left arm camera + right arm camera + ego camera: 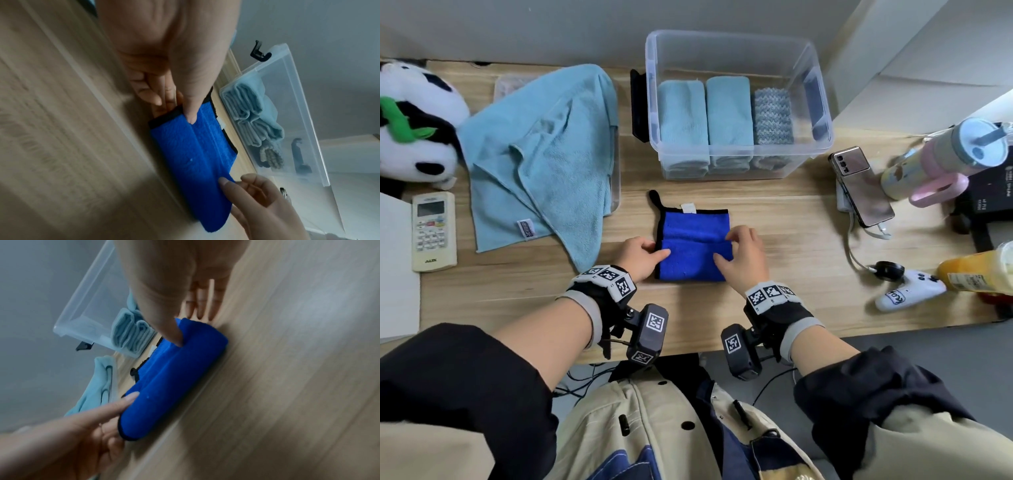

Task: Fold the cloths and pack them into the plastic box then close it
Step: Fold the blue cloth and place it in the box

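Observation:
A blue cloth (691,246) with black trim lies partly folded on the wooden table (791,246), its near part doubled over. My left hand (643,255) pinches its left edge, thumb on top (190,116) and fingers underneath. My right hand (744,260) pinches the right edge of the folded flap, thumb pressing the top (174,339). Behind it stands the clear plastic box (822,102), open, holding two folded light blue cloths (681,113) and a grey knit cloth (772,116). An unfolded light blue towel (544,157) lies at the left over the clear lid (506,85).
A panda plush (410,126) and a remote (433,231) sit at the far left. At the right are a phone (863,186) on a cable, a pink tumbler (945,154), a white game controller (909,294) and a yellow bottle (976,270). The table's front edge runs just behind my wrists.

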